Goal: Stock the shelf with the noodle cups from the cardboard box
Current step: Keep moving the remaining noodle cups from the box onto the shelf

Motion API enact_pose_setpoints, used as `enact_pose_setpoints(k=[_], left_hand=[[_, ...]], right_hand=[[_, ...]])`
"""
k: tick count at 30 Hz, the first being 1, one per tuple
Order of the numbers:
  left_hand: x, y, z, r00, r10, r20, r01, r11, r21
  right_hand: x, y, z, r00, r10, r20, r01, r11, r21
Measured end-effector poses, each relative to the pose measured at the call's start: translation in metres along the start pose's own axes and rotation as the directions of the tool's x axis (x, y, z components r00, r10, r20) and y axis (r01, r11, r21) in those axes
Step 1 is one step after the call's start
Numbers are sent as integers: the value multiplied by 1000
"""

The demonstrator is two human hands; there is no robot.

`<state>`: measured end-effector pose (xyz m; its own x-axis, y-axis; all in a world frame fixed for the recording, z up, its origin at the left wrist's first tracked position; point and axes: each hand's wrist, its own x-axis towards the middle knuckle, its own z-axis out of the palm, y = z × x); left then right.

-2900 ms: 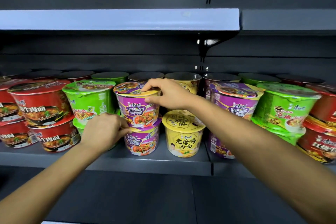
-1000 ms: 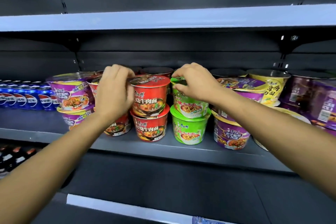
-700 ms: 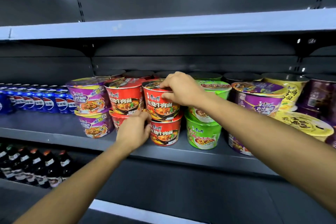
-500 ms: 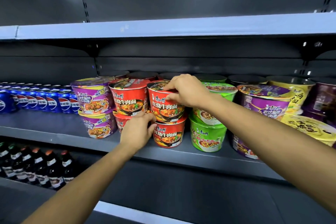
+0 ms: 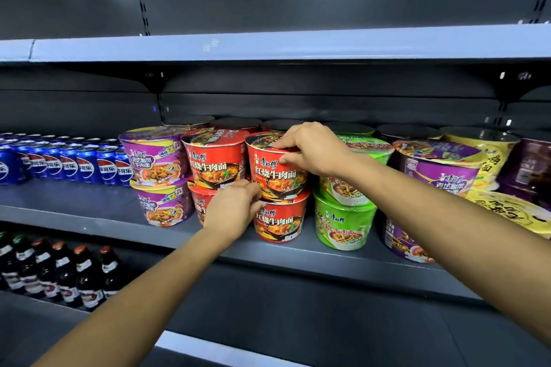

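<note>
Noodle cups stand stacked two high on the grey shelf. My right hand grips the rim of the upper red cup, thumb on its front wall and fingers over the lid. My left hand holds the lower red cup at its left rim, fingers curled against it. To the left are another red stack and a purple stack. Green cups stand to the right. The cardboard box is out of view.
Blue cola cans line the shelf's left part. Purple and yellow cups fill the right side. Dark bottles stand on the lower shelf at the left. Another shelf board runs overhead.
Both hands shifted left from the purple stack to the red stack. Since half a second ago they have stayed on the two red cups, with hardly any motion.
</note>
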<state>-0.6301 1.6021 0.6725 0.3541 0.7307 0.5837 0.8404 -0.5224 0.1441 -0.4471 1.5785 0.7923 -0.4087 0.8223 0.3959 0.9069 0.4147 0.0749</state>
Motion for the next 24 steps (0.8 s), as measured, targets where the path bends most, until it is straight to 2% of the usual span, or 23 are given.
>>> enact_pose_setpoints(k=[5, 14, 17, 20, 24], left_hand=[[-1, 4, 1, 1000, 0, 16, -2, 996, 88], [-3, 11, 3, 997, -79, 8, 78, 994, 78], [-11, 18, 3, 991, -136, 11, 136, 991, 16], [-30, 24, 8, 981, -196, -15, 195, 979, -52], [-50, 6, 5, 915, -401, -38, 399, 915, -59]], right_hand=[[0, 0, 1, 1000, -6, -8, 6, 1000, 1], [-2, 0, 3, 999, -25, -31, 24, 1000, -18], [-3, 2, 5, 998, -38, -57, 37, 999, -23], [-7, 4, 8, 988, -64, -143, 62, 998, -19], [-10, -2, 8, 969, -133, -208, 138, 990, 9]])
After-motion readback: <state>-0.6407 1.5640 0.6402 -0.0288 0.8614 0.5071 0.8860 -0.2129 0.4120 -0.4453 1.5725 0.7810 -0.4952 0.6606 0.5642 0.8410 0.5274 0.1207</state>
